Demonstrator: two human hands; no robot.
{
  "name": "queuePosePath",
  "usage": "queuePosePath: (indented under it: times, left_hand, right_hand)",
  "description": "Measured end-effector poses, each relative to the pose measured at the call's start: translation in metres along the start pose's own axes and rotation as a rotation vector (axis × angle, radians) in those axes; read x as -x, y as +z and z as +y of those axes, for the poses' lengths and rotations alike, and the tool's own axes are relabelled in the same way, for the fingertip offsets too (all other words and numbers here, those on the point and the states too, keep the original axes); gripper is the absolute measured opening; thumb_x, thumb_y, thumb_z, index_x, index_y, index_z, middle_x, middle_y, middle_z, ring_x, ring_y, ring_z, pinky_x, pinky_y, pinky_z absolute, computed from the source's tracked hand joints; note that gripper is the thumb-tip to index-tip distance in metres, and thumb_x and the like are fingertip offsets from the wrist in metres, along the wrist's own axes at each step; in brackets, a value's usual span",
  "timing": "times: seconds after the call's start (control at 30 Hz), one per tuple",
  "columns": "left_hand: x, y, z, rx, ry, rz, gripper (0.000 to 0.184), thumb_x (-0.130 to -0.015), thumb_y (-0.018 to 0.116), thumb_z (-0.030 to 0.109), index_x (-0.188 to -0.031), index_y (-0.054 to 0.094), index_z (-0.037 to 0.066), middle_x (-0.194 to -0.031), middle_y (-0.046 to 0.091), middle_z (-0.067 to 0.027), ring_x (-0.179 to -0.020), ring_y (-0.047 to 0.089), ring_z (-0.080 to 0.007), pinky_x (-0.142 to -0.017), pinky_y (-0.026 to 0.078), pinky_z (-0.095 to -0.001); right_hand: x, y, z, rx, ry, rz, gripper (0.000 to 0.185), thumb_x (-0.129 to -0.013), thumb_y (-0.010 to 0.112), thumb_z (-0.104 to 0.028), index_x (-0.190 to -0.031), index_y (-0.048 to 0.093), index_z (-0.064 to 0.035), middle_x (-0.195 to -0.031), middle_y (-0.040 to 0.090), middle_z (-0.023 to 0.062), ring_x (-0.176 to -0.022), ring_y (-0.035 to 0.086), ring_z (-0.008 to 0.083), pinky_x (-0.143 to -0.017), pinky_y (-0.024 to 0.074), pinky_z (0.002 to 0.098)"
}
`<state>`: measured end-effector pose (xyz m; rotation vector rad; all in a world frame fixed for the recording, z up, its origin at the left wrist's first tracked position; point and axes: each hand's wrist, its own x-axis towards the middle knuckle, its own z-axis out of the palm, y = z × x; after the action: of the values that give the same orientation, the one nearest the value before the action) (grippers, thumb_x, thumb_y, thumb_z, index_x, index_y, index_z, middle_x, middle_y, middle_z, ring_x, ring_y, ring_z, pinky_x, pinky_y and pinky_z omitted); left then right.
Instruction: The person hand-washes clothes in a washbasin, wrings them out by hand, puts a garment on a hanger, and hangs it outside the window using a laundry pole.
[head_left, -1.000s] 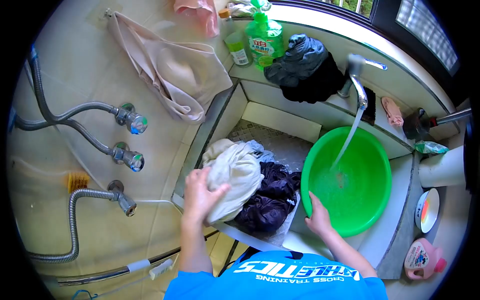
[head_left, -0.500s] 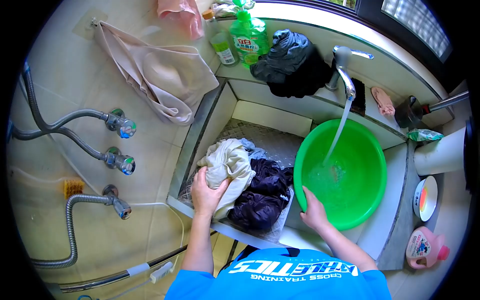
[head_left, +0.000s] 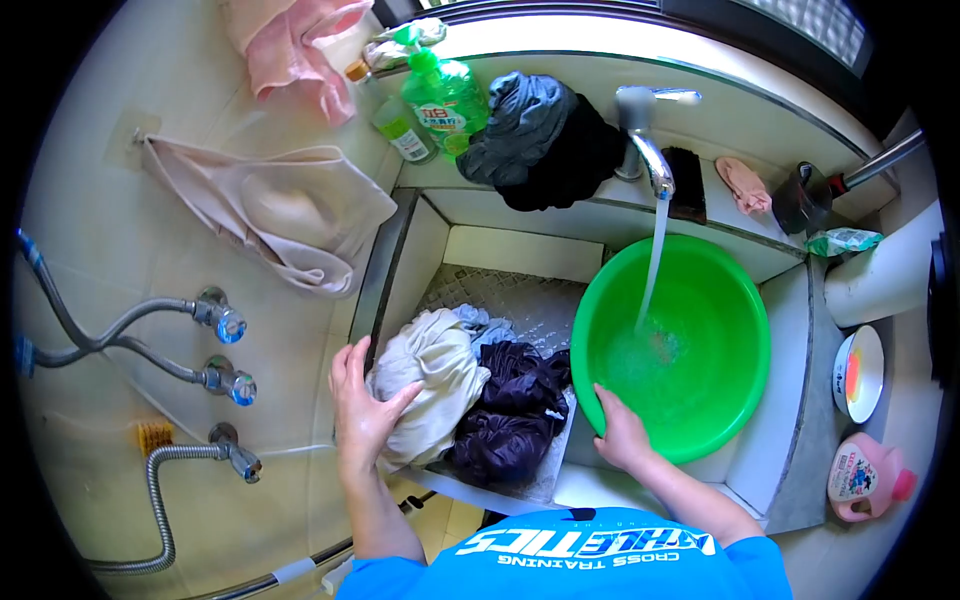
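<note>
My left hand [head_left: 366,408], fingers spread, is beside a bundled cream-white cloth [head_left: 428,380] in the sink; whether the thumb touches it I cannot tell. Dark purple garments [head_left: 510,405] lie against the cloth, with a light blue cloth [head_left: 483,326] behind them. On the near left rim of a green plastic basin [head_left: 722,420], my right hand [head_left: 622,432] is closed, thumb over the edge. Water from the chrome faucet [head_left: 650,160] runs into the basin, where shallow water shows.
The tiled sink [head_left: 525,252] holds basin and laundry. Along its back ledge are a green pump bottle [head_left: 445,110], a glass bottle [head_left: 397,125] and dark clothes [head_left: 540,140]. A white bowl [head_left: 860,375] and pink jug [head_left: 865,478] stand right. Valves [head_left: 220,318] jut from the left wall.
My left hand has let go of the cream-white cloth and moved left, its fingers opening. My right hand stays on the basin rim. The camera view has shifted slightly.
</note>
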<state>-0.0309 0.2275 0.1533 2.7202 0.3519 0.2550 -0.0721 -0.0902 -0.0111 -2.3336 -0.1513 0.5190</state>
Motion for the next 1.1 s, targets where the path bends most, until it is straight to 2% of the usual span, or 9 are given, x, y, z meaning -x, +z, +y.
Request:
queuePosePath:
  times: [0.17, 0.27, 0.37, 0.47, 0.53, 0.57, 0.73, 0.93, 1.1]
  left_hand:
    - [-0.071, 0.022, 0.065, 0.234, 0.352, -0.154, 0.072, -0.064, 0.080, 0.032, -0.125, 0.051, 0.007, -0.128, 0.044, -0.0173, -0.123, 0.041, -0.0325, -0.102, 0.034, -0.0413]
    - [-0.138, 0.065, 0.105, 0.350, 0.378, -0.115, 0.071, -0.070, 0.077, 0.038, -0.124, 0.049, 0.000, -0.124, 0.049, -0.0188, -0.118, 0.046, -0.0314, -0.099, 0.038, -0.0386]
    - [-0.199, 0.107, 0.153, 0.334, 0.387, 0.083, 0.096, -0.069, 0.076, 0.046, -0.136, 0.030, -0.006, -0.128, 0.044, -0.0255, -0.122, 0.041, -0.0382, -0.102, 0.034, -0.0432]
    - [-0.235, 0.146, 0.181, 0.260, 0.283, 0.219, 0.084, -0.066, 0.080, 0.033, -0.129, 0.035, 0.001, -0.123, 0.048, -0.0222, -0.117, 0.042, -0.0391, -0.099, 0.035, -0.0454]
    - [-0.242, 0.159, 0.186, 0.412, 0.147, 0.241, 0.070, -0.064, 0.081, 0.024, -0.119, 0.043, 0.003, -0.116, 0.052, -0.0193, -0.110, 0.047, -0.0363, -0.094, 0.038, -0.0458]
    - [-0.246, 0.173, 0.179, 0.601, 0.221, 0.342, 0.064, -0.064, 0.081, 0.021, -0.113, 0.045, 0.003, -0.108, 0.055, -0.0180, -0.103, 0.052, -0.0360, -0.091, 0.040, -0.0458]
    - [-0.199, 0.115, 0.173, 1.128, 0.231, 0.457, 0.032, -0.081, 0.070, 0.014, -0.104, 0.050, 0.004, -0.099, 0.056, -0.0046, -0.090, 0.051, -0.0140, -0.084, 0.042, -0.0309]
    - [-0.138, 0.026, 0.106, 1.657, 0.321, 0.539, 0.035, -0.090, 0.054, 0.032, -0.114, 0.051, 0.006, -0.109, 0.058, -0.0079, -0.103, 0.055, -0.0211, -0.094, 0.043, -0.0358]
    - [-0.096, -0.024, 0.115, 1.165, 0.516, 0.115, 0.035, -0.085, 0.059, 0.025, -0.113, 0.055, 0.003, -0.106, 0.058, -0.0061, -0.097, 0.055, -0.0169, -0.086, 0.045, -0.0319]
  right_hand:
    - [0.000, 0.002, 0.006, -0.010, -0.019, 0.001, 0.080, -0.063, 0.071, -0.003, -0.135, 0.034, -0.0013, -0.132, 0.046, 0.0221, -0.117, 0.049, 0.0366, -0.099, 0.0417, 0.0415]
    - [0.000, 0.002, 0.007, -0.036, -0.041, 0.005, 0.081, -0.063, 0.068, -0.002, -0.136, 0.033, 0.0008, -0.131, 0.046, 0.0242, -0.117, 0.048, 0.0387, -0.100, 0.0406, 0.0415]
    - [0.000, -0.001, 0.004, -0.040, 0.010, -0.026, 0.080, -0.063, 0.070, -0.003, -0.135, 0.035, -0.0001, -0.133, 0.045, 0.0209, -0.118, 0.048, 0.0353, -0.099, 0.0413, 0.0407]
    - [-0.001, 0.001, 0.007, -0.033, -0.012, -0.013, 0.081, -0.064, 0.071, -0.004, -0.136, 0.034, -0.0004, -0.133, 0.045, 0.0207, -0.119, 0.048, 0.0346, -0.100, 0.0411, 0.0407]
    - [0.000, 0.000, 0.007, -0.039, -0.003, -0.012, 0.081, -0.064, 0.071, -0.004, -0.136, 0.033, -0.0006, -0.133, 0.045, 0.0206, -0.119, 0.048, 0.0343, -0.100, 0.0409, 0.0409]
    - [0.000, 0.001, 0.007, -0.044, -0.006, -0.010, 0.081, -0.065, 0.070, -0.004, -0.136, 0.033, -0.0007, -0.133, 0.045, 0.0205, -0.120, 0.047, 0.0341, -0.100, 0.0407, 0.0411]
    - [0.001, 0.004, 0.010, -0.067, 0.010, -0.002, 0.080, -0.065, 0.069, -0.003, -0.136, 0.033, -0.0003, -0.134, 0.044, 0.0207, -0.121, 0.046, 0.0346, -0.100, 0.0399, 0.0418]
    - [0.000, 0.004, 0.009, -0.058, -0.035, 0.024, 0.080, -0.065, 0.068, -0.002, -0.136, 0.032, 0.0015, -0.134, 0.043, 0.0221, -0.121, 0.046, 0.0353, -0.101, 0.0397, 0.0419]
    - [0.002, 0.009, 0.012, -0.026, -0.048, 0.039, 0.080, -0.064, 0.069, -0.002, -0.135, 0.033, 0.0022, -0.132, 0.045, 0.0231, -0.120, 0.047, 0.0355, -0.101, 0.0400, 0.0414]
